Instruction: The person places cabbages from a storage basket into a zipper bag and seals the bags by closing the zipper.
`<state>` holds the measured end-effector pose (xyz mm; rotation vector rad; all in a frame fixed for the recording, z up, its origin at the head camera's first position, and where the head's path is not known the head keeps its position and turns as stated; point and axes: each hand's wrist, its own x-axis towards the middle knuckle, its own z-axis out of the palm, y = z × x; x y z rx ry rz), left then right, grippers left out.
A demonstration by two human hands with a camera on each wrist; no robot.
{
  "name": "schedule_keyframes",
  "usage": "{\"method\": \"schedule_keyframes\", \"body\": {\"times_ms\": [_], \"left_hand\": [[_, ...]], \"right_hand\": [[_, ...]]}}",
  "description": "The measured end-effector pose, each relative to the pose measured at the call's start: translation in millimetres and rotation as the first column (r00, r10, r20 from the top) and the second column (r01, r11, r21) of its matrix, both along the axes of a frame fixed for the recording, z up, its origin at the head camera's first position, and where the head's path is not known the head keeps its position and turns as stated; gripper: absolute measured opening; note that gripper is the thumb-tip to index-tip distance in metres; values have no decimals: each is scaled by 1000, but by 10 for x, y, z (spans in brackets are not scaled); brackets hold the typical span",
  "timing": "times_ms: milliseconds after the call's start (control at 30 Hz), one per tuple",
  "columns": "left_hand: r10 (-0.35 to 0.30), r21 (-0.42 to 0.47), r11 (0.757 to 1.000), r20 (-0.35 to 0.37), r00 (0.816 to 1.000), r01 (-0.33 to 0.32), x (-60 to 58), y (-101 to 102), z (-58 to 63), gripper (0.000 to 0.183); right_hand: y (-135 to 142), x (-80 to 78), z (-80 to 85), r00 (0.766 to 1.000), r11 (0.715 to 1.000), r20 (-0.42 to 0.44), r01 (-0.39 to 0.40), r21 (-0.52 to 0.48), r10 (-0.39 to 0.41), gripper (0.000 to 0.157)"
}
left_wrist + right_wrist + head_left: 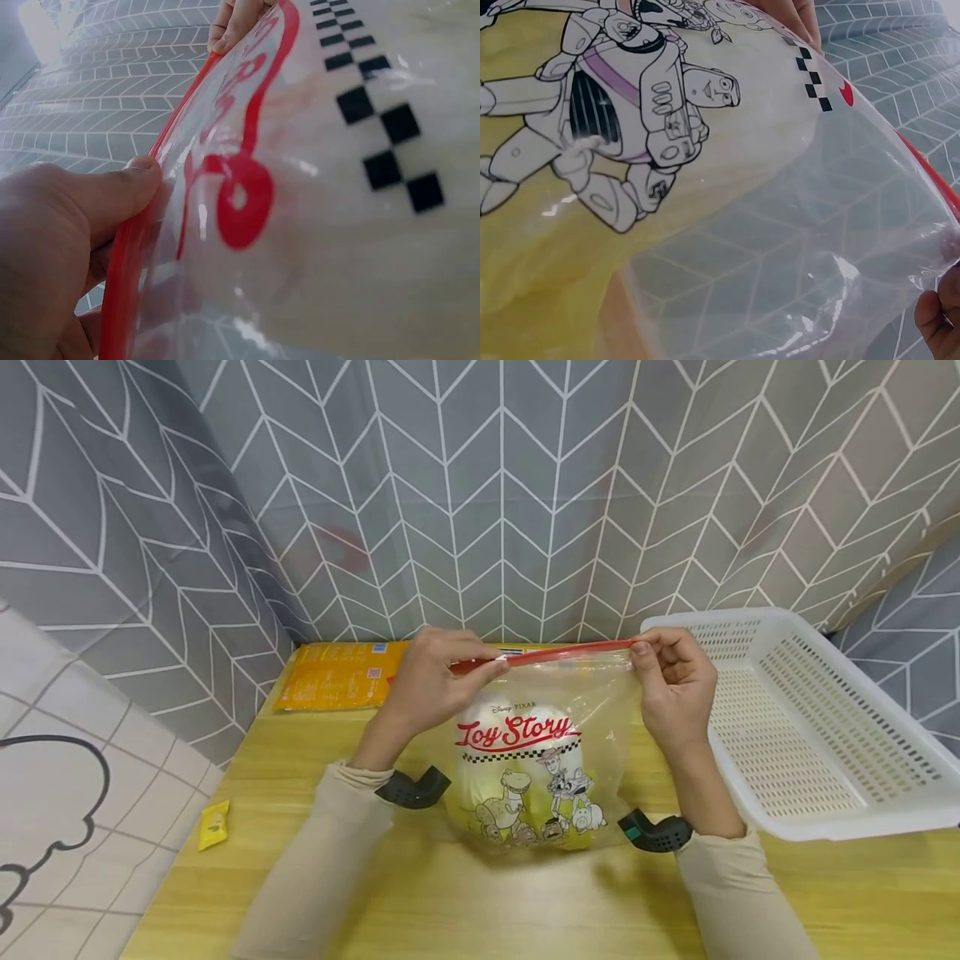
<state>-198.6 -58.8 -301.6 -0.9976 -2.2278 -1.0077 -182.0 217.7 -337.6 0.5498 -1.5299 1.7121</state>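
Note:
A clear zip bag (525, 802) with "Toy Story" lettering and cartoon figures is held upright over the wooden table, its red zip strip (577, 652) along the top. White and yellow contents show through the plastic, their kind blurred by the print. My left hand (438, 681) pinches the strip left of the middle, thumb in front. At the top right corner, my right hand (678, 689) grips the bag between thumb and curled fingers. The left wrist view shows the left thumb (127, 187) pressed on the red strip. In the right wrist view, fingers (941, 315) hold the corner.
An orange printed packet (330, 678) lies at the back left, partly behind the left hand. Toward the table's left edge is a small yellow packet (213, 825). A white perforated basket (787, 735) stands on the right. A grey patterned curtain (480, 493) hangs behind the table.

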Motion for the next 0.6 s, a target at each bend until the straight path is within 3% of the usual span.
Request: {"method": "schedule_keyframes", "body": {"times_ms": [600], "left_hand": [[57,-14,998,-4,998,-57,-3,-188,-32,10]], "right_hand": [[1,-5,2,1000,1000,18,16,11,-16,13]]}}
